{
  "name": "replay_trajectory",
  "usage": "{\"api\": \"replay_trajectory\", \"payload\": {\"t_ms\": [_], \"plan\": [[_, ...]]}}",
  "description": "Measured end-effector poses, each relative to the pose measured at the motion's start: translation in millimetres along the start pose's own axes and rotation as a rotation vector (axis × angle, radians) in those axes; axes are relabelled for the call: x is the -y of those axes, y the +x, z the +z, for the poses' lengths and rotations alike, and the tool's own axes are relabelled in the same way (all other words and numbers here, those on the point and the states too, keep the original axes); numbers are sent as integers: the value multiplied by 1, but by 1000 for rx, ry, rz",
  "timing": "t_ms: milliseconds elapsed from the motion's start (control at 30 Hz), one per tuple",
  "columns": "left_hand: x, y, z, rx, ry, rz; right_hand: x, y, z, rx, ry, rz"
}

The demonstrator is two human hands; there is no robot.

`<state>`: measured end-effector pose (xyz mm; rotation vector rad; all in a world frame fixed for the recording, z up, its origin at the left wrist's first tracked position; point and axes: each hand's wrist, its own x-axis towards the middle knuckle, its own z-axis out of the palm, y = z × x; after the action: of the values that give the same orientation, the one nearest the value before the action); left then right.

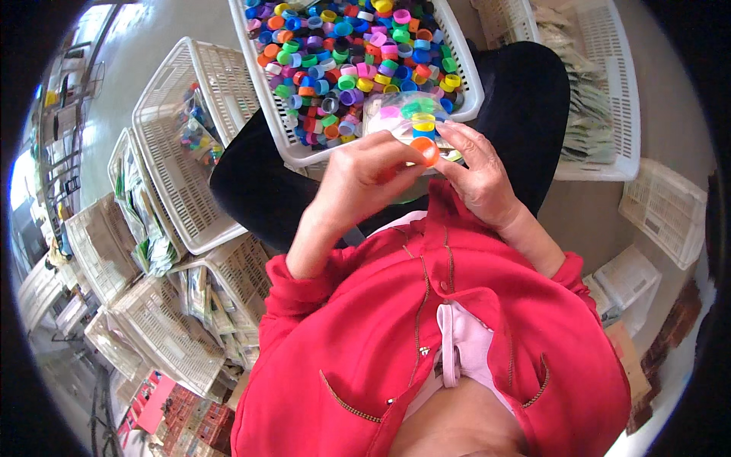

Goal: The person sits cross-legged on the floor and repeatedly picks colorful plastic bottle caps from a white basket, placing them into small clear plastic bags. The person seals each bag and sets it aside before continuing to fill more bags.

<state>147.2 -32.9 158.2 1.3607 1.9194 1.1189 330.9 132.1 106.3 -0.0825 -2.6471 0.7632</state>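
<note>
An orange plastic cap (425, 151) is pinched in the fingers of my left hand (365, 174), its round face turned up. My right hand (477, 171) is beside it, thumb and fingertips close around the cap's right side and the edge of a clear plastic bag (394, 117). Green, pink, yellow and blue caps show in or under the bag; which lie inside is hard to tell. Beyond both hands stands a white plastic basket (477, 91) filled with loose coloured caps (342, 51), its near end between my knees.
At the left, a white basket (191, 148) holds bagged caps (200, 134). More baskets (171, 325) with flat packets stand below it. On the right, a white basket (625, 114) holds a row of packets (582, 108), with an upturned basket (665, 211) near it.
</note>
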Motion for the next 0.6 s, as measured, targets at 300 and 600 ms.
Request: {"api": "replay_trajectory", "payload": {"t_ms": [300, 600], "plan": [[3, -5, 4, -269, 417, 109, 2, 10, -5, -24, -1, 17], [72, -23, 24, -334, -90, 80, -19, 28, -13, -33, 129, -62]]}}
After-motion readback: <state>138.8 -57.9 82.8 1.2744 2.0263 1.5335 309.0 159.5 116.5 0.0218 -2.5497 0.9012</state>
